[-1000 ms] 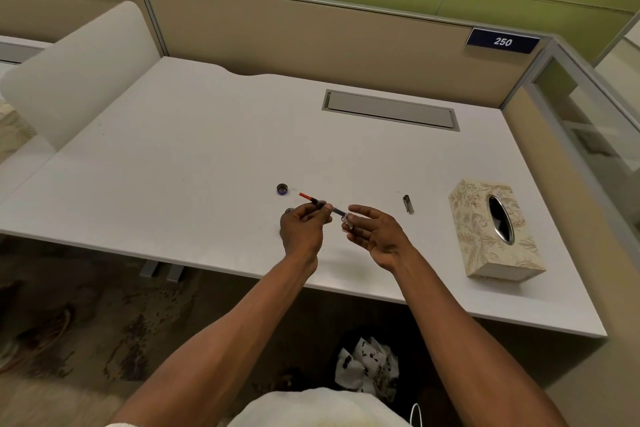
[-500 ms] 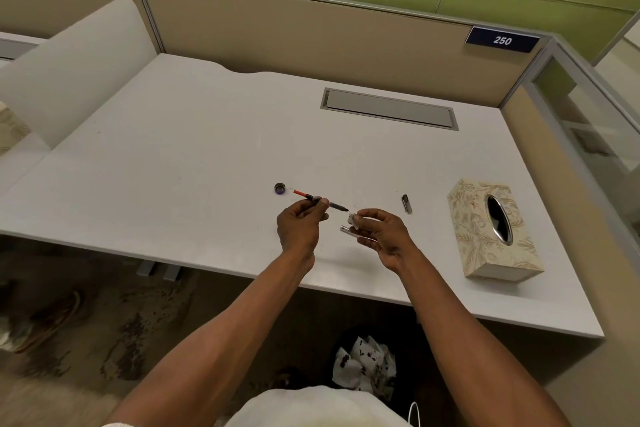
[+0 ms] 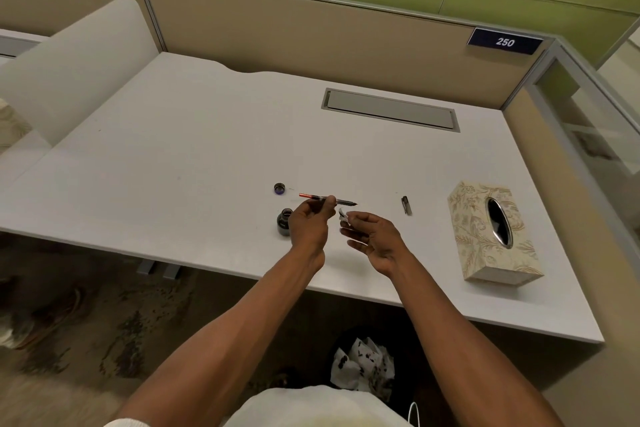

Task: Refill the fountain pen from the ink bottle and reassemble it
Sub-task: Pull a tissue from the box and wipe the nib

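Observation:
My left hand (image 3: 309, 226) pinches the pen's inner section (image 3: 327, 198), a thin piece with a red-orange end pointing left and the dark nib end pointing right, held level above the desk. Just right of it, my right hand (image 3: 372, 238) holds a small crumpled white tissue scrap (image 3: 343, 214) at its fingertips, a little below the nib. The open dark ink bottle (image 3: 283, 221) stands on the desk left of my left hand. Its cap (image 3: 279, 188) lies further back. A dark pen part (image 3: 407, 205) rests on the desk to the right.
A patterned tissue box (image 3: 485, 236) stands at the right on the white desk (image 3: 173, 149). A grey cable hatch (image 3: 389, 109) sits at the back. A bin with ink-stained tissues (image 3: 362, 366) is under the desk's front edge. Partition walls close the back and right.
My right hand with the tissue has drawn back off the nib end and a little to the right. The ink bottle, hidden by my left hand before, now shows.

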A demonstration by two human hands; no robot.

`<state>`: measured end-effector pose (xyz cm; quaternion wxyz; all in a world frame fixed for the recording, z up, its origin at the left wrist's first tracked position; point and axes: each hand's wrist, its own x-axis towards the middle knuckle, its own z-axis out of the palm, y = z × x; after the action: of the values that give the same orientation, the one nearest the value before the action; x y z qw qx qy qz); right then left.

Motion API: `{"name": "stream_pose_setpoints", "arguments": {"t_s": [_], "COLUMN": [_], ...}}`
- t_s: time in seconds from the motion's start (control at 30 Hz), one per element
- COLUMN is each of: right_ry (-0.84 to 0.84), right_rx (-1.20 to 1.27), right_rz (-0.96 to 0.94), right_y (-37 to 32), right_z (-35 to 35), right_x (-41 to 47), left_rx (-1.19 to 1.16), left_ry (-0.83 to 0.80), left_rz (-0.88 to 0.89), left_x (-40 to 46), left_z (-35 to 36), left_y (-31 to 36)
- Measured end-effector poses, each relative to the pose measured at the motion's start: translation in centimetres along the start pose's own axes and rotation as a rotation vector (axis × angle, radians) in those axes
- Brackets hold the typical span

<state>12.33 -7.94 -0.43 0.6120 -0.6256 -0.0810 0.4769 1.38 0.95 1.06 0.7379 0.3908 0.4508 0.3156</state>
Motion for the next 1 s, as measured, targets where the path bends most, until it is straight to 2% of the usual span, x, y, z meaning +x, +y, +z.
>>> {"name": "stream_pose_setpoints", "arguments": {"t_s": [0.27, 0.5, 0.7, 0.77, 0.87, 1.0], "right_ry": [-0.007, 0.101, -0.014, 0.045, 0.236, 0.43], "right_rx": [-0.003, -0.08, -0.084, -0.088, -0.15, -0.503], "right_rz": [-0.018, -0.114, -0.119, -0.11, -0.081, -0.129], "right_y": [0.1, 0.6, 0.2, 0.1, 0.2, 0.9], "right_z": [1.0, 1.9, 0.7, 0.0, -1.2, -2.7], "right_x": [0.0, 0.1, 0.0, 0.4, 1.6, 3.6], "left_rx": [0.006, 0.031, -0.016, -0.076, -0.173, -0.205], "left_ry": [0.076, 0.125, 0.118, 0.089, 0.056, 0.028], "left_rz": [0.01, 0.035, 0.026, -0.007, -0.059, -0.078], "left_x": [-0.1, 0.1, 0.4, 0.5, 0.5, 0.5], "left_z": [1.0, 1.1, 0.8, 0.6, 0.4, 0.2], "left_y": [-0.5, -0.8, -0.8, -0.7, -0.4, -0.2]}}
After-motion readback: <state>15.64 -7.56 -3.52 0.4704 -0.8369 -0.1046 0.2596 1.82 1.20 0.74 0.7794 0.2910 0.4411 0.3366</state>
